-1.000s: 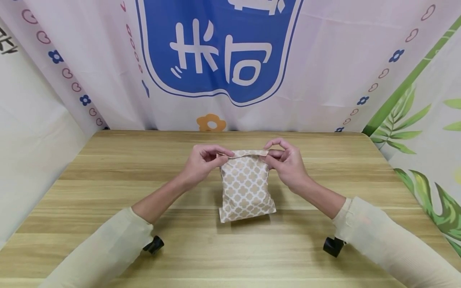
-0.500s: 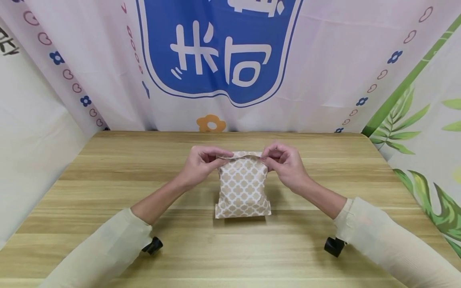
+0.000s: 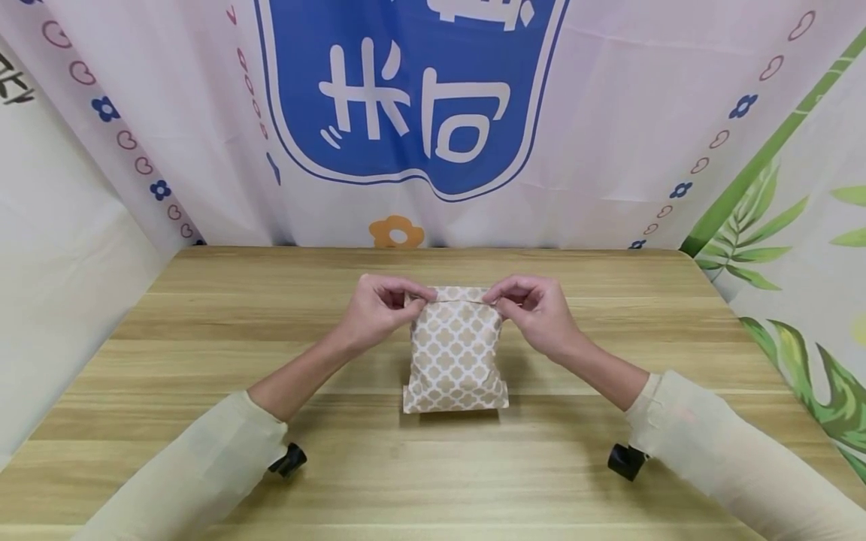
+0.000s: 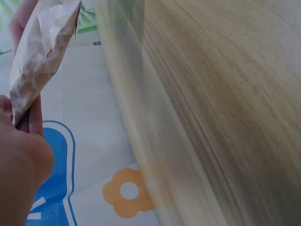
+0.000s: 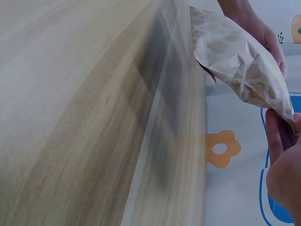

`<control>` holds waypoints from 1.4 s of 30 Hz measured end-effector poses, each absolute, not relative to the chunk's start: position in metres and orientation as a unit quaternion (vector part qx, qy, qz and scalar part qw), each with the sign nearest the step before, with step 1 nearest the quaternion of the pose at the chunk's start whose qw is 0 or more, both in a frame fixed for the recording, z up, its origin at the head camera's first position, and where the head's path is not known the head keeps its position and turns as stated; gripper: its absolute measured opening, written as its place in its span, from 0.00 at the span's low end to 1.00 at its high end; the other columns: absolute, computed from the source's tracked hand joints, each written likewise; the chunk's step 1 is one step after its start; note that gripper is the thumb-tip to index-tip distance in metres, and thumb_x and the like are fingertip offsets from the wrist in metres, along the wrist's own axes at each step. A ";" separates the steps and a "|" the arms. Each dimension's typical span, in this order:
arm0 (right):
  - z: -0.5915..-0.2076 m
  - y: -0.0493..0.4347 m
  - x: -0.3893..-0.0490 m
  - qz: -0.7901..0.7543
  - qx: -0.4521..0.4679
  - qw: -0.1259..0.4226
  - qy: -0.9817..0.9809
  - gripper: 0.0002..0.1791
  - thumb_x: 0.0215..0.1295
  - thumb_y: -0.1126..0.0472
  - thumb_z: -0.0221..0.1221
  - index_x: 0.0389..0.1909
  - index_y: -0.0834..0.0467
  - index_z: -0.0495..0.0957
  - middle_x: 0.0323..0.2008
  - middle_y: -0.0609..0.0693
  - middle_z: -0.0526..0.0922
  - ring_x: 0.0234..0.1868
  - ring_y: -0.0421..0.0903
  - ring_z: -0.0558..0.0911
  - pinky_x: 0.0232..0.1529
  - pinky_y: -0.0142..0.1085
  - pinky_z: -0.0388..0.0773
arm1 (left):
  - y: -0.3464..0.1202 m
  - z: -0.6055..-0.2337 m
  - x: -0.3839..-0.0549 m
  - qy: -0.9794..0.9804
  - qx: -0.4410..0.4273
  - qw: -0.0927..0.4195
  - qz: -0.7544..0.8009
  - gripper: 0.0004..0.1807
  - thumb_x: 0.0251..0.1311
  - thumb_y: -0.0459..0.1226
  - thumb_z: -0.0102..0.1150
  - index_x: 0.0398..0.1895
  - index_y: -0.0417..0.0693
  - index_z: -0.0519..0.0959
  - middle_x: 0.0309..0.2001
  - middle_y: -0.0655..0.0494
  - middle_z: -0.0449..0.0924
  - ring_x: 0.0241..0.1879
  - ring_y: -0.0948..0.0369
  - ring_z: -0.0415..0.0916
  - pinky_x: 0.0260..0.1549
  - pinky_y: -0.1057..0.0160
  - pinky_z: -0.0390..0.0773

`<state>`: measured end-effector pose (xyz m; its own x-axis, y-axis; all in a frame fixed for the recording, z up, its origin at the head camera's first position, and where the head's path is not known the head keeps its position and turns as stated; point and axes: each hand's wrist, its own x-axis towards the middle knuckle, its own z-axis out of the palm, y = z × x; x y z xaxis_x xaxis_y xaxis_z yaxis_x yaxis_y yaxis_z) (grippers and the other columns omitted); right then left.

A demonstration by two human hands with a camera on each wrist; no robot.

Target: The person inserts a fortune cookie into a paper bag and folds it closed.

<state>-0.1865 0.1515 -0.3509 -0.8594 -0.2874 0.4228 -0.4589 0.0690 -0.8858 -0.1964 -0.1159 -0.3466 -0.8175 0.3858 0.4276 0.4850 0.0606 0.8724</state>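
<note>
A small paper bag (image 3: 456, 353), beige with a white lattice pattern, is held by its top edge over the middle of the table. The top is folded down into a narrow flap (image 3: 460, 294). My left hand (image 3: 379, 312) pinches the flap's left end between thumb and fingers. At the other end, my right hand (image 3: 537, 312) pinches the fold in the same way. Both wrist views show the bag (image 4: 44, 52) bulging in the middle, its contents hidden. In the right wrist view the bag (image 5: 240, 56) tapers to the pinched fold.
The wood-grain table (image 3: 203, 361) runs back to a printed curtain (image 3: 609, 150) with a blue shield and an orange flower. Black wrist mounts (image 3: 289, 460) sit below both sleeves. A leaf-patterned cloth (image 3: 798, 248) hangs along the right side.
The bag's lower end has shifted slightly left and straightened. My right hand has moved its fingers inward onto the fold, and the flap now lies flatter. My left hand has barely moved.
</note>
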 end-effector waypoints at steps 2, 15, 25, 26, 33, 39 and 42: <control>-0.350 0.152 -0.186 0.631 0.261 0.071 -0.727 0.10 0.62 0.82 0.53 0.35 0.75 0.83 0.36 0.63 0.88 0.30 0.39 0.83 0.33 0.29 0.83 | -0.116 -0.348 -0.196 -0.730 -0.299 0.044 -0.613 0.08 0.59 0.20 0.60 0.38 0.27 0.87 0.38 0.36 0.88 0.17 0.68 0.65 0.16 0.72 0.64; -0.348 0.153 -0.186 0.629 0.242 0.066 -0.736 0.09 0.63 0.82 0.58 0.43 0.78 0.80 0.38 0.71 0.87 0.32 0.39 0.87 0.34 0.32 0.86 | -0.114 -0.352 -0.196 -0.708 -0.324 0.075 -0.622 0.14 0.62 0.18 0.60 0.50 0.25 0.83 0.37 0.34 0.87 0.17 0.68 0.61 0.16 0.73 0.60; -0.346 0.157 -0.188 0.572 0.242 0.044 -0.782 0.08 0.64 0.76 0.65 0.43 0.72 0.83 0.34 0.62 0.87 0.32 0.44 0.85 0.26 0.37 0.85 | -0.112 -0.355 -0.193 -0.712 -0.339 0.089 -0.608 0.11 0.62 0.16 0.58 0.45 0.24 0.84 0.38 0.32 0.87 0.16 0.68 0.60 0.16 0.73 0.60; -0.345 0.158 -0.188 0.571 0.241 0.040 -0.784 0.07 0.64 0.76 0.65 0.42 0.72 0.83 0.34 0.61 0.87 0.31 0.44 0.85 0.25 0.38 0.85 | -0.113 -0.355 -0.193 -0.715 -0.339 0.090 -0.606 0.11 0.62 0.16 0.58 0.45 0.25 0.85 0.39 0.32 0.87 0.16 0.68 0.60 0.16 0.73 0.60; -0.341 0.158 -0.184 0.583 0.235 0.035 -0.777 0.06 0.64 0.76 0.67 0.40 0.73 0.85 0.35 0.64 0.87 0.26 0.45 0.84 0.24 0.35 0.84 | -0.111 -0.348 -0.191 -0.747 -0.339 0.099 -0.563 0.13 0.60 0.17 0.59 0.47 0.26 0.85 0.43 0.36 0.88 0.26 0.68 0.75 0.24 0.73 0.74; -0.339 0.154 -0.183 0.591 0.235 0.043 -0.770 0.04 0.63 0.77 0.67 0.38 0.73 0.86 0.38 0.66 0.87 0.26 0.43 0.84 0.23 0.34 0.84 | -0.105 -0.327 -0.196 -0.809 -0.355 0.093 -0.458 0.10 0.59 0.24 0.68 0.44 0.35 0.88 0.42 0.45 0.90 0.33 0.61 0.83 0.32 0.68 0.81; -0.339 0.153 -0.182 0.593 0.238 0.047 -0.768 0.04 0.62 0.77 0.67 0.38 0.73 0.87 0.37 0.66 0.87 0.27 0.43 0.84 0.23 0.34 0.83 | -0.102 -0.316 -0.200 -0.823 -0.350 0.061 -0.443 0.08 0.60 0.27 0.70 0.42 0.36 0.89 0.40 0.46 0.90 0.36 0.57 0.86 0.35 0.64 0.85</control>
<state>-0.1822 0.1533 -0.3394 -0.8826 -0.3087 0.3546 -0.4209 0.1826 -0.8886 -0.2002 -0.1024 -0.3156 -0.7472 0.5229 0.4102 0.6305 0.3627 0.6862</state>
